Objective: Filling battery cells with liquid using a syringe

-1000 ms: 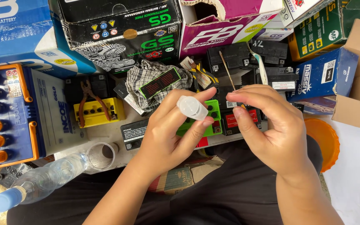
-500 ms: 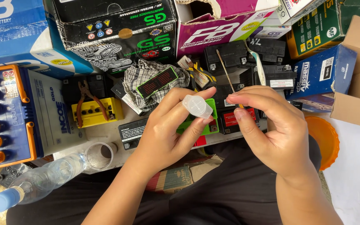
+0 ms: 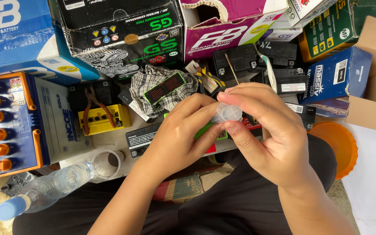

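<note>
crowding hands [image 3: 223,130]: boxes [image 3: 223,30], batteries [image 3: 257,61]

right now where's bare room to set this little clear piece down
Bare white surface right of the orange lid. A small patch lies between the yellow battery and the glass. Boxes and black batteries crowd the rest.

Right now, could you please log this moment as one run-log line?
left hand: grips clear plastic piece | right hand: grips same piece | below: green-edged battery | nearby: pliers
</note>
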